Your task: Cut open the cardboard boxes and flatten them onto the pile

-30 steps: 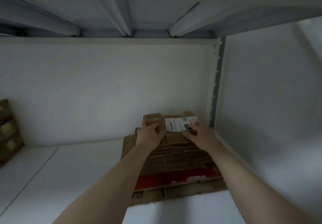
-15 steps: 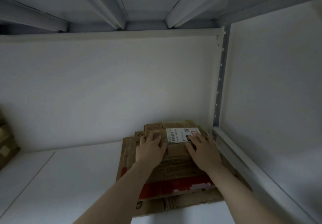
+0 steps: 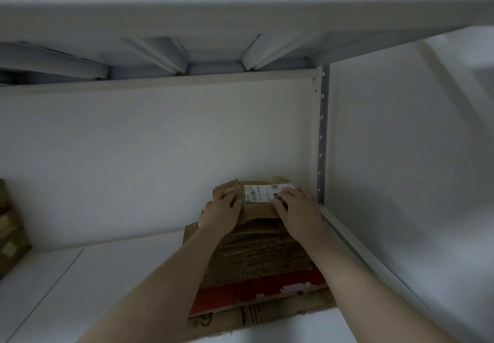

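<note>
A pile of flattened cardboard (image 3: 263, 256) lies on a white shelf in its back right corner; one layer low in the pile is red. On top lies a flattened brown box (image 3: 260, 209) with a white shipping label (image 3: 260, 192). My left hand (image 3: 222, 210) presses flat on the left part of this top box. On its right part, over the label's right end, my right hand (image 3: 298, 209) presses down with straight fingers. Both forearms reach in from the bottom of the view.
The white shelf (image 3: 93, 270) stretches left of the pile. A stack of brown boxes (image 3: 9, 231) stands at the far left edge. A perforated metal upright (image 3: 322, 134) and a white side wall close the right. Another shelf's underside hangs overhead.
The view has tilted up and down between frames. Both hands stay pressed on the top flattened box; the left hand's fingers shifted slightly on its left end.
</note>
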